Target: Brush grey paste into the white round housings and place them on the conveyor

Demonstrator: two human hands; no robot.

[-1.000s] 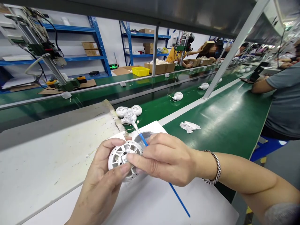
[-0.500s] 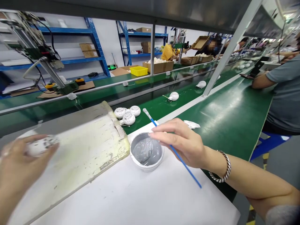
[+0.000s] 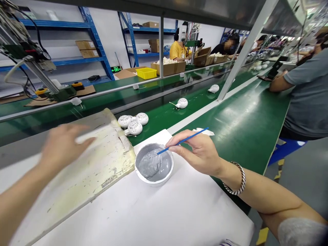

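Observation:
My right hand (image 3: 196, 150) pinches a thin blue paintbrush (image 3: 188, 138) over a white bowl (image 3: 153, 183). The brush's lower end is down at the thick grey paint (image 3: 151, 165), with its bristles out of sight. Over the stained board (image 3: 84, 174) on the left is my left hand (image 3: 60, 147), blurred, its thumb apart from the stretched fingers and nothing visible between them. Beyond the board's right corner sit three round white parts (image 3: 135, 128) with patterned domes, close together on the green belt.
More white parts lie along the belt, one with a wire (image 3: 182, 103). White paper (image 3: 143, 215) covers the near table. A metal post (image 3: 243, 54) slants up on the right, under an overhead shelf. A co-worker (image 3: 306, 92) sits at right; a yellow bin (image 3: 146, 73) stands behind.
My left hand has moved right and away from me; the white part it held no longer shows. My right hand has swung the brush round, bringing its bristle end down to the paint.

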